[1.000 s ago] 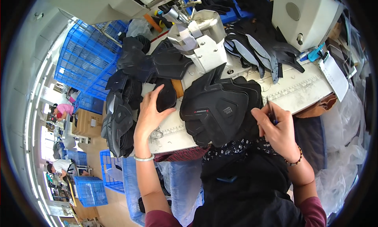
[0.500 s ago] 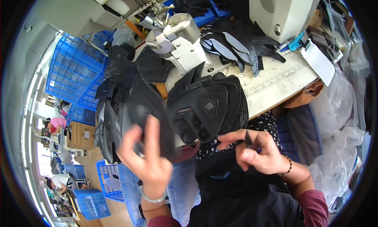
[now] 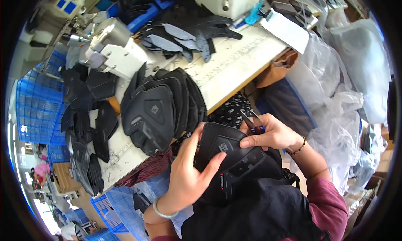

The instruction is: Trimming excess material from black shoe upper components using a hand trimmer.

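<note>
A black stitched panel (image 3: 217,145) with a raised patch and a small red mark lies tilted over my lap. My left hand (image 3: 190,170) grips its left edge, thumb on top. On its right side the thumb of my right hand (image 3: 268,134) presses down on it. That same hand also holds a pair of thread snips (image 3: 252,124), blades pointing up and away. Fingers under the panel are hidden. Just beyond, a stack of similar black panels (image 3: 155,111) lies on the white table (image 3: 234,69).
A white sewing machine arm (image 3: 121,52) stands at the far left. Grey-and-black cut pieces (image 3: 176,38) lie behind the stack. More black parts (image 3: 83,153) line the left table edge. Clear plastic bags (image 3: 331,124) and a brown pouch (image 3: 278,67) are at the right.
My view has swung right. Both hands, earlier apart with the left one blurred near the left-hand panels, have come together on a black panel over my lap. The snips stay in my right hand.
</note>
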